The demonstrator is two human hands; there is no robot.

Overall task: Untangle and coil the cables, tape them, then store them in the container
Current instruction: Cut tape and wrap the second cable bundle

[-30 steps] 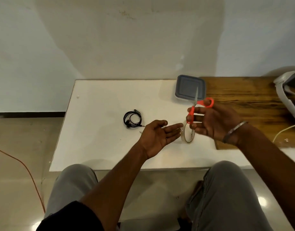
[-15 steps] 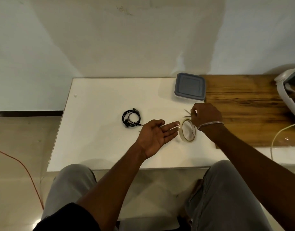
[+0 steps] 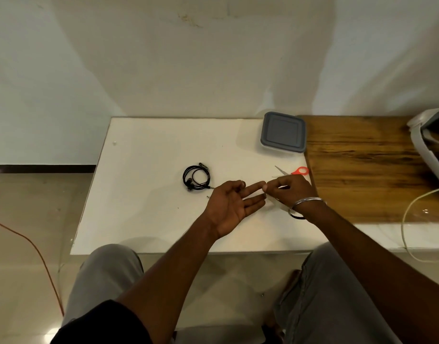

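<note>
Head camera, looking down over the knees: the coiled black cable (image 3: 196, 179) lies flat on the white table (image 3: 144, 150), left of middle and well apart from the container (image 3: 283, 132). The coil is roughly round. One plug end sticks out at its top and points up and right, while a thin jack end trails from its lower edge, pointing right toward the left hand (image 3: 234, 202). That hand is held palm up with its fingers straight, pointing right and holding nothing. The right hand (image 3: 291, 191) meets it with curled fingers, thumb and forefinger pinched at the tip of the left index finger; whether anything lies between them cannot be told. A metal bangle (image 3: 309, 201) circles the right wrist, and just beneath it an arc of the tape roll (image 3: 295, 215) shows, the rest hidden. The scissors (image 3: 291, 172) lie behind the right hand, their long axis left to right, blades to the left and orange loop toward the wooden board (image 3: 362, 165). The container, closed under a grey lid, sits at the table's far edge beside that board. A white wire (image 3: 407, 219) curves over the board's right end. The table stands against a pale wall (image 3: 188, 58) on a glossy tiled floor (image 3: 27, 219), where an orange wire (image 3: 39, 254) runs.
</note>
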